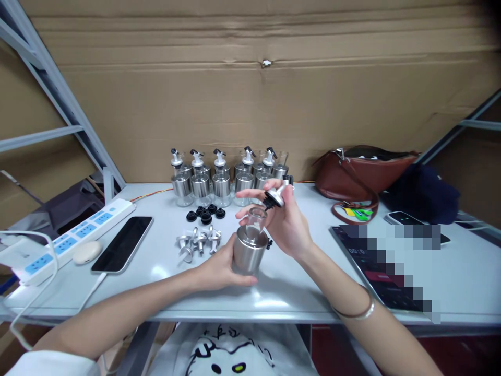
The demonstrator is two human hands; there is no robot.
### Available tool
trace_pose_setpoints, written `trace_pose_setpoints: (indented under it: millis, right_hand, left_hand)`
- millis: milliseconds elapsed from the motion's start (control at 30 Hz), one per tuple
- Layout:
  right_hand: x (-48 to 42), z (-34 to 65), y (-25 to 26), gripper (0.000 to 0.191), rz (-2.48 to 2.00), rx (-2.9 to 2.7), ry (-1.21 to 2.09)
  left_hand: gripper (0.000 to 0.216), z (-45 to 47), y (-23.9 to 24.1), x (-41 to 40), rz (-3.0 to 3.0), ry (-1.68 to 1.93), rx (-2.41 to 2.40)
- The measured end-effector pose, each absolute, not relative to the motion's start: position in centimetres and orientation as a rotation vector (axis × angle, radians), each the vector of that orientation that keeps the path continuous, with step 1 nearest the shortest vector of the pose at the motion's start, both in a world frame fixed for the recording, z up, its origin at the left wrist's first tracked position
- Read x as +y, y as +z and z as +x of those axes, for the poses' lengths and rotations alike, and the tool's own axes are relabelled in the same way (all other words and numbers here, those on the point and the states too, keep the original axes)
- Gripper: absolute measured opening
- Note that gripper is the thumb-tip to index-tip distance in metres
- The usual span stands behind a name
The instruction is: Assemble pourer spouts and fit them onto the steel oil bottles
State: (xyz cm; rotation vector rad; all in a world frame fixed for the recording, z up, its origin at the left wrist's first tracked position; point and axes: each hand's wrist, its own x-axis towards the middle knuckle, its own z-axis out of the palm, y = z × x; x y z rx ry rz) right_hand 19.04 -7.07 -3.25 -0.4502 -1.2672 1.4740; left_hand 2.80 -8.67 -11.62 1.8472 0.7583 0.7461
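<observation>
My left hand [219, 269] is wrapped round a steel-sleeved glass bottle [249, 248], tilted a little and lifted near the white table [282, 292]. My right hand [285, 222] pinches a pourer cap [276, 196] with a black stopper just above the bottle's open glass neck. The cap is apart from the neck. Behind them stands a row of several finished bottles [222, 180] with pourers. Loose black stoppers [206, 214] and metal pourer spouts [199, 241] lie left of the held bottle.
A phone [123, 243] on a cable, a white oval case [86, 252] and a power strip [70, 237] lie at the left. A brown bag [362, 172], a dark cloth [425, 193] and a dark device [387, 261] sit at the right. Cardboard lines the back.
</observation>
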Motion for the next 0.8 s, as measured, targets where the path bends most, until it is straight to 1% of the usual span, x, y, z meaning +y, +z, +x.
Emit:
trace_pose_setpoints:
  millis: [100,300,433,633,800]
  right_hand:
    - [-7.0,19.0,-3.4,0.045,-0.446,-1.321,1.514]
    - [-6.5,19.0,-4.1,0.042,-0.431,-1.367,1.612]
    - [-6.3,18.8,-4.5,0.041,-0.383,-1.394,1.603]
    - [-6.4,18.4,-4.9,0.042,-0.372,-1.424,1.557]
    - [-6.7,17.7,-5.6,0.042,-0.374,-1.347,1.472]
  left_hand:
    - [0.091,2.7,-11.4,-8.6,1.861,0.725,0.737]
    - [0.104,2.7,-10.6,-8.6,1.869,0.667,0.737]
    - [0.104,2.5,-10.4,-8.7,1.841,0.608,0.773]
    - [0.097,2.5,-10.7,-8.6,1.811,0.594,0.753]
    - [0.101,2.7,-10.7,-8.6,1.802,0.613,0.747]
